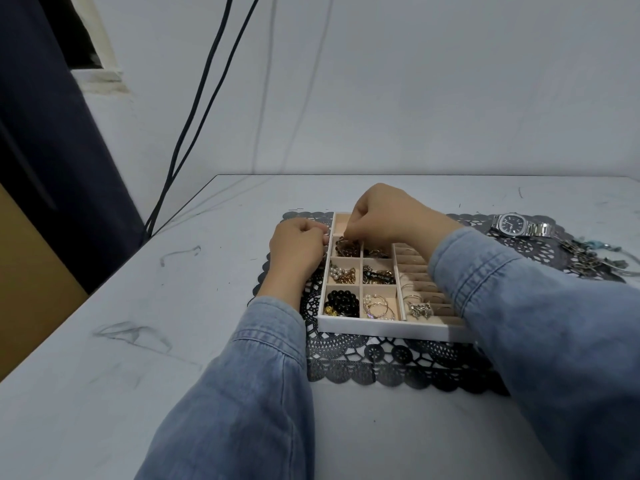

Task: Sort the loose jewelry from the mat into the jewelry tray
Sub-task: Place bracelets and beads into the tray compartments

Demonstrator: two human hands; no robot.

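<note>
A pale, scuffed bench (156, 306) meets a plain grey-white wall (450, 81). Two black cables (204, 98) run down past the bench's left edge. A dark blue curtain (45, 150) hangs at left, beside a window recess (83, 36).

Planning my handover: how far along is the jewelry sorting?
Done: several compartments of the tray hold pieces. In hand: the right hand pinches a brown bracelet in one; the left hand sits at the tray's edge. Left: the watch and a tangle on the mat.

Watch (523, 225) – shiny metal; sleeves (249, 386) – denim cloth; mat (398, 362) – dark lace-cut.
</note>
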